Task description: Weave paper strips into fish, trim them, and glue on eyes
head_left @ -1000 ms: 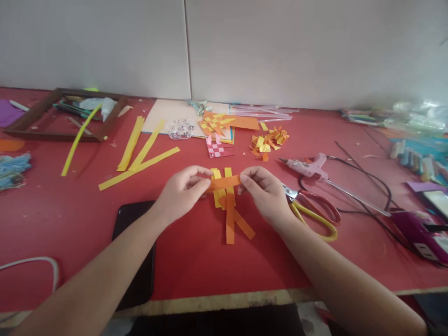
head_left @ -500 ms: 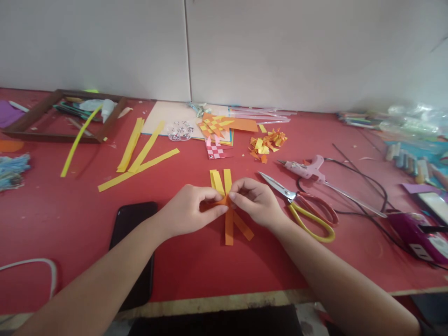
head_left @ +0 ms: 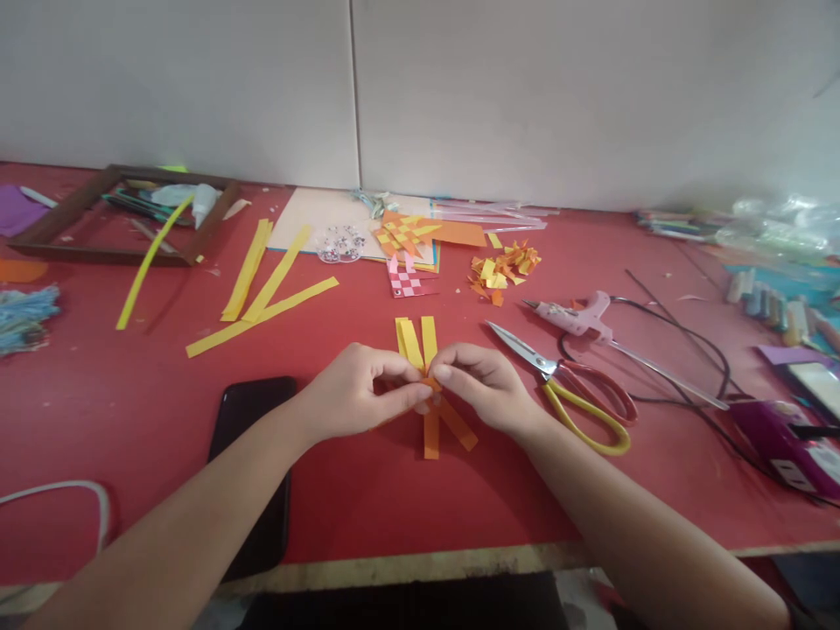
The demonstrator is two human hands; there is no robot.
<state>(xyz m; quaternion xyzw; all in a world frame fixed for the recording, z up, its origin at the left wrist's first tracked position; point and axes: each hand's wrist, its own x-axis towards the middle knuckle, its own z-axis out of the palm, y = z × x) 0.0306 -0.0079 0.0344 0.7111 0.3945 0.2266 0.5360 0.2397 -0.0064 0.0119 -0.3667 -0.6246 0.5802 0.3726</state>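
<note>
Between my two hands is an orange paper strip [head_left: 430,383], mostly hidden by fingers. My left hand [head_left: 367,389] pinches it from the left, thumb and fingers closed. From the right, my right hand [head_left: 482,385] pinches the same strip, fingertips almost touching the left ones. Yellow paper strips [head_left: 411,341] lie on the table just behind the fingertips. Toward me, an orange paper strip [head_left: 431,437] lies straight and another orange strip [head_left: 459,424] slants to the right. Scissors [head_left: 544,366] with red and yellow handles lie beside my right hand, blades slightly apart or closed; I cannot tell.
A black phone [head_left: 255,472] lies under my left forearm. Loose yellow strips [head_left: 262,315] are at the left. Behind are a checkered paper fish [head_left: 405,280], paper scraps [head_left: 499,269] and googly eyes [head_left: 341,243]. A pink glue gun [head_left: 577,317] with its cord lies right.
Both hands have come closer together and lower, toward me. The orange strip, stretched flat between them a second ago, is now bunched or folded at their fingertips. The scissors are fully uncovered.
</note>
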